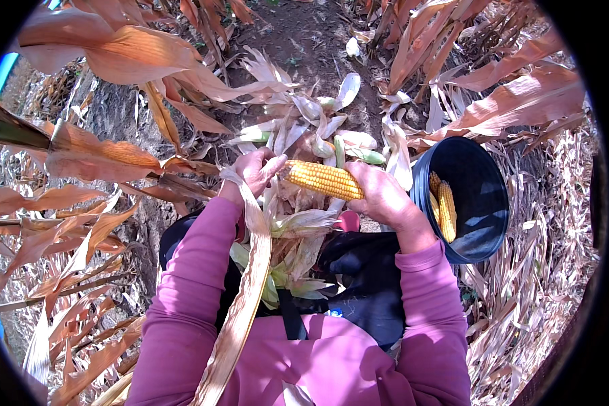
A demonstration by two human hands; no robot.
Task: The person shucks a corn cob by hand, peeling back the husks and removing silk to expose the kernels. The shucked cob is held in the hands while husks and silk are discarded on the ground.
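Observation:
A husked ear of yellow corn [325, 179] lies crosswise between my hands, its kernels bare. My right hand [378, 195] grips its right end. At its left end, my left hand [256, 172] is closed with the thumb against the cob's tip; whether it also pinches husk there is hard to tell. A long dry leaf [251, 284] hangs over my left wrist and down across my left sleeve. Loose pale husks [304, 223] lie below the ear, between my legs. To the right, a black bucket [479, 193] holds several bare yellow ears [446, 210].
Discarded husks [309, 109] are heaped on the soil ahead. Dry corn leaves [132, 53] reach in from the left, along with a thick stalk [15, 129]. More dry leaves [522, 101] hang behind the bucket. Straw-like litter [533, 294] covers the ground at right.

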